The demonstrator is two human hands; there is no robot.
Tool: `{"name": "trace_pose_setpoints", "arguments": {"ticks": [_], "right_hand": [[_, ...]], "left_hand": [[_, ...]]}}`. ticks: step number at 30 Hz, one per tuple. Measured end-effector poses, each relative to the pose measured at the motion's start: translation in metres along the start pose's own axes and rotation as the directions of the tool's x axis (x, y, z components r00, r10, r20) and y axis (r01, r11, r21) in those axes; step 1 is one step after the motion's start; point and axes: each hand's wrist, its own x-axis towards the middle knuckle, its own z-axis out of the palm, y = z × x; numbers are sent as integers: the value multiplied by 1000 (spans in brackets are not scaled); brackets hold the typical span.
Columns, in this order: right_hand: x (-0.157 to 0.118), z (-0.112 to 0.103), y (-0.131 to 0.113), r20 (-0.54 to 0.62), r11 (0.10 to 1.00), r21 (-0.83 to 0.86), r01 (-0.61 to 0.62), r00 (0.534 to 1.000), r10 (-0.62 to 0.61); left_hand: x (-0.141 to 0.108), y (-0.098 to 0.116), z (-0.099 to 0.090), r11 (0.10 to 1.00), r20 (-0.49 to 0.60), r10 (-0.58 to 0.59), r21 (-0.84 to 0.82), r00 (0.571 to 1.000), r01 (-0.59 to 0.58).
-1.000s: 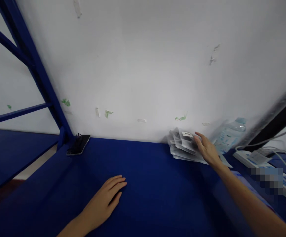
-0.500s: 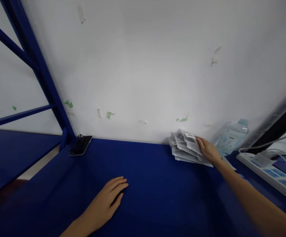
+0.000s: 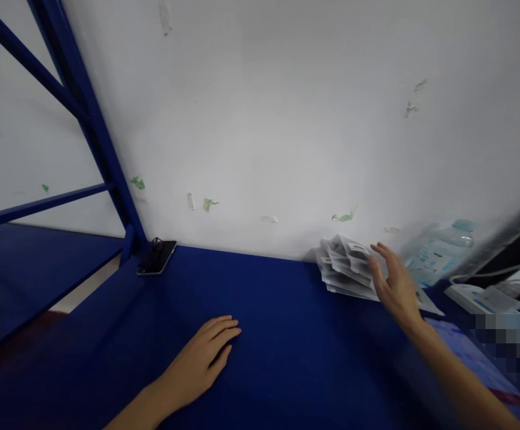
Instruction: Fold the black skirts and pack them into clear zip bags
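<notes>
A stack of translucent plastic bags (image 3: 345, 269) with small white labels lies on the blue table (image 3: 278, 310) against the wall. Just right of the stack is my right hand (image 3: 397, 286), its fingers apart and nothing held between them. My left hand (image 3: 204, 361) rests palm down on the table near the front, fingers loosely spread, holding nothing. Beside my right hand, part of a white sheet (image 3: 430, 303) shows on the table.
At the back left lies a dark phone (image 3: 158, 258) with something black on it. A clear bottle (image 3: 442, 254) leans by the wall at right, near a power strip (image 3: 470, 297) with cables. A blue metal frame (image 3: 101, 131) rises at left.
My right hand has let go of the bags and moved slightly right, its fingers opening. The bags stay by the wall. The view has shifted a little, and my left hand remains on the table.
</notes>
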Motion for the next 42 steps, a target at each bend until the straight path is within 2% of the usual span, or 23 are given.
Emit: {"name": "trace_pose_setpoints", "arguments": {"ticks": [4, 7, 11, 13, 15, 17, 18, 20, 22, 25, 28, 30, 33, 36, 39, 42], "right_hand": [[-24, -1, -39, 17, 990, 54, 131, 991, -132], [-44, 2, -51, 96, 977, 87, 195, 974, -203], [-69, 6, -50, 156, 985, 78, 154, 974, -165], [-83, 7, -58, 242, 984, 112, 137, 957, -161], [-100, 6, -75, 390, 974, 152, 167, 896, -214], [-117, 5, -97, 551, 963, 144, 227, 790, -269], [-124, 4, -107, 597, 961, 128, 246, 754, -273], [-136, 3, -121, 658, 962, 94, 257, 709, -254], [-140, 1, -125, 679, 964, 80, 253, 694, -238], [-136, -2, -121, 674, 961, 103, 258, 692, -258], [-127, -5, -118, 631, 963, 131, 235, 730, -263], [-123, -7, -117, 615, 972, 143, 185, 753, -234], [-123, -10, -115, 645, 986, 119, 117, 746, -166], [-129, -12, -111, 655, 982, 30, 189, 738, -162], [-134, -11, -107, 636, 963, -12, 269, 745, -200], [-138, -8, -103, 601, 960, 12, 280, 765, -231]], "left_hand": [[0, -1, 1, 1000, 6, 1, 1, 1000, -1], [0, -1, 0, 1000, 10, -2, 2, 1000, 2], [-1, -1, -1, 1000, -1, 3, -3, 1000, -3], [-1, -1, -1, 1000, -7, 5, -2, 1000, -5], [-1, -1, -1, 1000, -17, 7, -4, 1000, -8], [-2, -1, 0, 1000, -21, 7, -10, 1000, -7], [-2, -1, 0, 1000, -15, 7, -14, 1000, -7], [-2, -1, -1, 1000, 5, 5, -22, 1000, -5], [-3, -2, -4, 999, 0, -19, -32, 1000, 19], [-3, -5, -12, 994, -60, -112, -24, 992, 111], [-2, -9, -22, 985, -82, -168, 34, 982, 171], [-2, -11, -27, 977, -54, -206, 53, 977, 208], [-7, -13, -32, 945, 14, -327, 31, 945, 326], [-11, -15, -31, 919, 34, -393, 17, 919, 393], [-13, -17, -29, 923, 20, -385, 29, 923, 384], [-13, -17, -27, 924, 8, -381, 39, 925, 380]]}}
